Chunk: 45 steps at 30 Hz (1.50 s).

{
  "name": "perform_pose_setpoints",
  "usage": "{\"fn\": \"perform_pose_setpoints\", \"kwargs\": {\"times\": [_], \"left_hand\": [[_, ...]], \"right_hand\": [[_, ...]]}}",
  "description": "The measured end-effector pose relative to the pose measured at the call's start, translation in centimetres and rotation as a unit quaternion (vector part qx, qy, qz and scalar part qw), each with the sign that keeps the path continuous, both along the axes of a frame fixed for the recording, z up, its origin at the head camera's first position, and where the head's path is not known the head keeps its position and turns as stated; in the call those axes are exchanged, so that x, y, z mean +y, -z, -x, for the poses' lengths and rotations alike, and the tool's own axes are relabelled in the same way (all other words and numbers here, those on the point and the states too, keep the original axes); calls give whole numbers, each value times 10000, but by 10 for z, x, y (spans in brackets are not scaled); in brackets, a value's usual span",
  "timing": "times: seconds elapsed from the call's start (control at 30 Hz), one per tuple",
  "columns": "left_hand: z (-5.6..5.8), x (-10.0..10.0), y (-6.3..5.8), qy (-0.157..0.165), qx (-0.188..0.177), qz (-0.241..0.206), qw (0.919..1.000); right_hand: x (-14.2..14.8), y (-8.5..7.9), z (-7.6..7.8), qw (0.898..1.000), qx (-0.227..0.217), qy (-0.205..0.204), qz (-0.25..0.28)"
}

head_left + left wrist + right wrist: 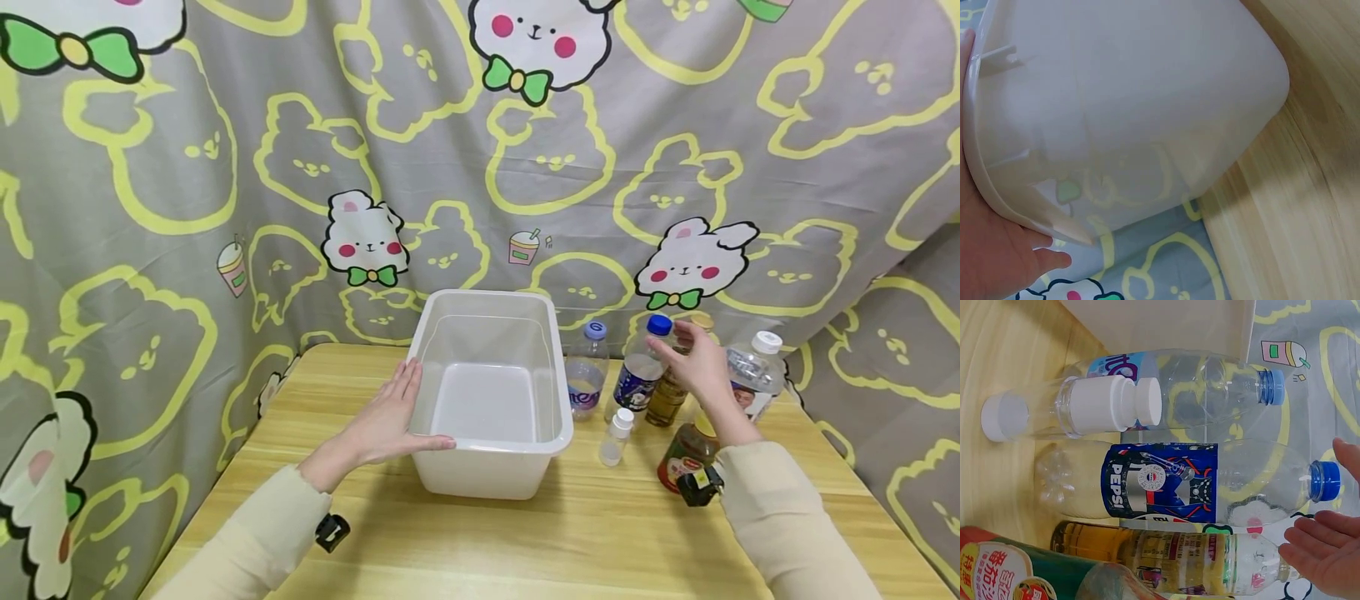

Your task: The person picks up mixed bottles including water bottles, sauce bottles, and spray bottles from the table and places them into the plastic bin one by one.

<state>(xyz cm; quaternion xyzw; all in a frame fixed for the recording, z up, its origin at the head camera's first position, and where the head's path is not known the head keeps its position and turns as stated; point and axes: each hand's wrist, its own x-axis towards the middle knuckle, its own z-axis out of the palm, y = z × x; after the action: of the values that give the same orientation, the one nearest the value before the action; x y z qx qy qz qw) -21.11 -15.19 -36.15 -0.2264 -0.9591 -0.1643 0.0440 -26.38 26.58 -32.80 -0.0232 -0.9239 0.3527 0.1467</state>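
Note:
A white plastic tub (487, 471) stands on the table with nothing inside it. My left hand (378, 417) rests on its left rim, fingers spread and thumb along the front edge. In the left wrist view the tub's outer wall (1147, 112) fills most of the picture. My right hand (701, 362) is beside the blue cap of a Pepsi bottle (1163, 482), thumb and fingers around the cap with a gap. Near it stand a clear bottle with a light blue cap (1204, 387), a small white-capped bottle (617, 437) and a bottle of amber liquid (1166, 559).
A red sauce bottle (682, 454) stands under the right forearm. A large clear bottle with a white cap (757, 367) is at the far right. The wooden table (480, 550) ends at a patterned grey curtain (450, 167).

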Motion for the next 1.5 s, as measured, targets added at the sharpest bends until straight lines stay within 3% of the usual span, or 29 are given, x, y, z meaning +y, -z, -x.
{"fn": "perform_pose_setpoints", "kwargs": {"times": [0.7,1.5], "left_hand": [[-1,0,1,7,74,-105,9999],[-1,1,0,-17,0,-139,9999]], "right_hand": [[-1,4,12,9967,254,185,747],[-2,7,14,9967,205,329,720]]}}
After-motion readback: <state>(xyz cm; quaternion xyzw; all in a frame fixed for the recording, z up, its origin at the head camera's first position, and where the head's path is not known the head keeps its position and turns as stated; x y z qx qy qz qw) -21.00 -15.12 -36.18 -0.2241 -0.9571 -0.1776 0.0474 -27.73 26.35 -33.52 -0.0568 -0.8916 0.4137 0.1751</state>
